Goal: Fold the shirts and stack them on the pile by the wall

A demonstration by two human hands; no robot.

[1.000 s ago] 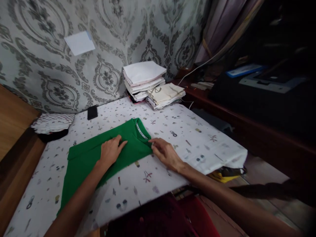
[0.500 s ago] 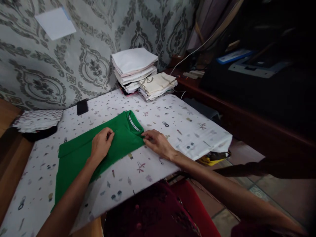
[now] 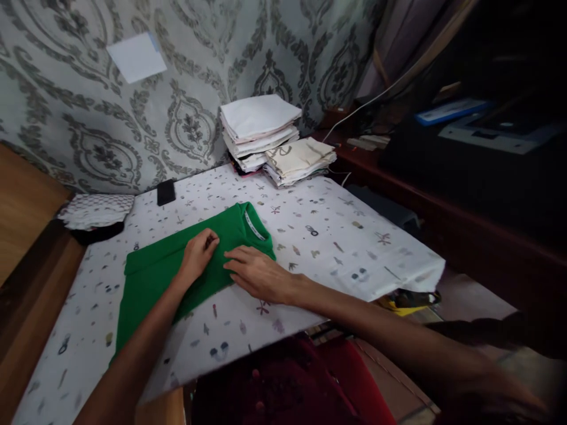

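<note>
A green T-shirt [image 3: 155, 265], folded lengthwise, lies on the patterned white cloth. Its round collar, with a white neck tape inside, points toward the far right. My left hand [image 3: 198, 255] rests on the middle of the shirt, with thumb and fingers pinched together at the fabric. My right hand [image 3: 257, 273] lies palm down over the shirt's near edge, just below the collar. Its fingers are stretched out and slightly apart, reaching toward the left hand. The lower part of the shirt is partly hidden behind my left forearm.
Folded white clothes [image 3: 261, 118] stand stacked at the back, beside a lower pile of cream clothes [image 3: 301, 159]. A black phone [image 3: 166, 192] lies near the wall. Checked white cloth items [image 3: 97, 209] sit at the left edge. Dark furniture [image 3: 478, 218] borders the right.
My right hand has let go of the collar's near corner and moved left onto the shirt, its fingers now extended. My left hand keeps its place on the shirt. The view has shifted slightly.
</note>
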